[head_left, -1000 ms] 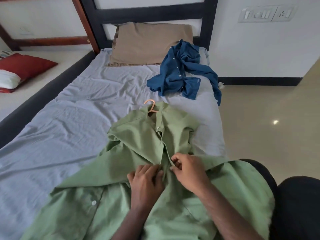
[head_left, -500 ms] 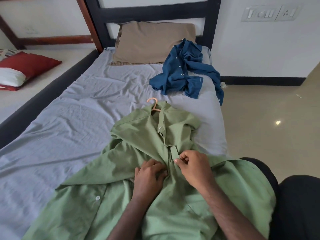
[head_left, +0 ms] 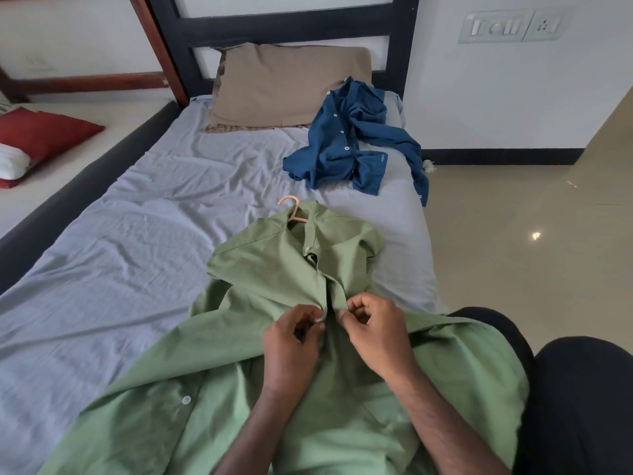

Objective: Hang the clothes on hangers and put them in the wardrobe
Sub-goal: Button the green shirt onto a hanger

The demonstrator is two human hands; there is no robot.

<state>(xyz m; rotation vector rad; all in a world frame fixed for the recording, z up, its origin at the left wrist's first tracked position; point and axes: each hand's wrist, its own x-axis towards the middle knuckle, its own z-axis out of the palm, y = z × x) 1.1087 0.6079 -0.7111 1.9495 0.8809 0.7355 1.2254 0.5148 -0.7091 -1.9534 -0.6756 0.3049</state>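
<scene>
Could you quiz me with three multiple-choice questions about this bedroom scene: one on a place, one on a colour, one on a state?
1. Where does the blue shirt lie?
A. on the floor
B. on the bed near the pillow
C. in a wardrobe

2. What colour is the hanger?
A. black
B. white
C. orange

3. The green shirt is:
A. lying on the bed, hanger inside
B. hanging up
C. folded in a stack

Answers:
1 B, crumpled beside the pillow.
2 C, its hook shows at the collar.
3 A, both hands pinch its front.
</scene>
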